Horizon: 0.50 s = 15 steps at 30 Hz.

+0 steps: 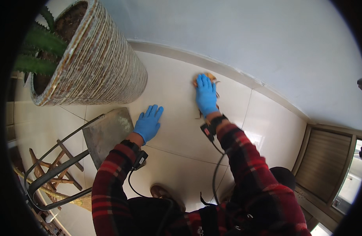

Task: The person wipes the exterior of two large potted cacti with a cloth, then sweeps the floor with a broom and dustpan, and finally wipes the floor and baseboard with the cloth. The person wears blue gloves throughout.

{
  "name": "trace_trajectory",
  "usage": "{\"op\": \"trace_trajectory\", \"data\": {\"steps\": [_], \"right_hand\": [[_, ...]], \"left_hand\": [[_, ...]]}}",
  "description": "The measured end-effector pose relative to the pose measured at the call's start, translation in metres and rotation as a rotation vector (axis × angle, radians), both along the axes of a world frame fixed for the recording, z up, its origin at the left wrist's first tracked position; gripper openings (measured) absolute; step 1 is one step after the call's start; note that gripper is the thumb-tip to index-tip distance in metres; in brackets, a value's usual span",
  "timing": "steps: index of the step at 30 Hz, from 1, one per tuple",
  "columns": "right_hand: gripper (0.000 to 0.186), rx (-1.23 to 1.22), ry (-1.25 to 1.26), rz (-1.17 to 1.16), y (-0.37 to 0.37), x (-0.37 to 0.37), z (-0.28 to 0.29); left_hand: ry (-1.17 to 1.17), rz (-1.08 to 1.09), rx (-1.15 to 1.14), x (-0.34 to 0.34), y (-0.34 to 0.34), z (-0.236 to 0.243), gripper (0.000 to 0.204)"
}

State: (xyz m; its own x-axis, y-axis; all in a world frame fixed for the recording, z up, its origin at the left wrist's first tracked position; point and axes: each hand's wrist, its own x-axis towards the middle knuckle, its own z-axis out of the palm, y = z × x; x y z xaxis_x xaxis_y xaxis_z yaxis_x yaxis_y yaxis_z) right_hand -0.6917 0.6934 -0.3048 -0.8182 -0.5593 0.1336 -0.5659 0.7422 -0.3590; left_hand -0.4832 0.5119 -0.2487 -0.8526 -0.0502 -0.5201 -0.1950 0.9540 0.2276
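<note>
My right hand (206, 96), in a blue glove, presses a crumpled orange-brown cloth (210, 77) against the pale floor tiles (177, 82) close to the wall. Most of the cloth is hidden beneath the palm and fingers; darker strands of it stick out at the sides. To the left, my left hand (148, 124), also blue-gloved, has its fingers spread and holds nothing. It is over the tiles, just right of the grey seat of a low metal-framed stool (110, 131); whether it rests on the floor I cannot tell.
A large ribbed planter (106, 59) with a spiky green plant (41, 51) stands at the upper left. The baseboard (200, 59) runs along the white wall (244, 35). A framed door or cabinet panel (322, 157) is at the right. A small wooden rack (55, 169) lies left of the stool.
</note>
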Motion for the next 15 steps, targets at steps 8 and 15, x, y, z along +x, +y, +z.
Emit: {"op": "trace_trajectory", "data": {"steps": [8, 15], "right_hand": [[0.053, 0.019, 0.126, 0.305, -0.054, 0.044, 0.004], [0.055, 0.061, -0.058, 0.023, 0.013, 0.061, 0.0]], "left_hand": [[-0.064, 0.027, -0.057, -0.002, 0.007, 0.001, 0.075], [-0.002, 0.031, -0.029, -0.001, 0.003, -0.003, 0.073]]}}
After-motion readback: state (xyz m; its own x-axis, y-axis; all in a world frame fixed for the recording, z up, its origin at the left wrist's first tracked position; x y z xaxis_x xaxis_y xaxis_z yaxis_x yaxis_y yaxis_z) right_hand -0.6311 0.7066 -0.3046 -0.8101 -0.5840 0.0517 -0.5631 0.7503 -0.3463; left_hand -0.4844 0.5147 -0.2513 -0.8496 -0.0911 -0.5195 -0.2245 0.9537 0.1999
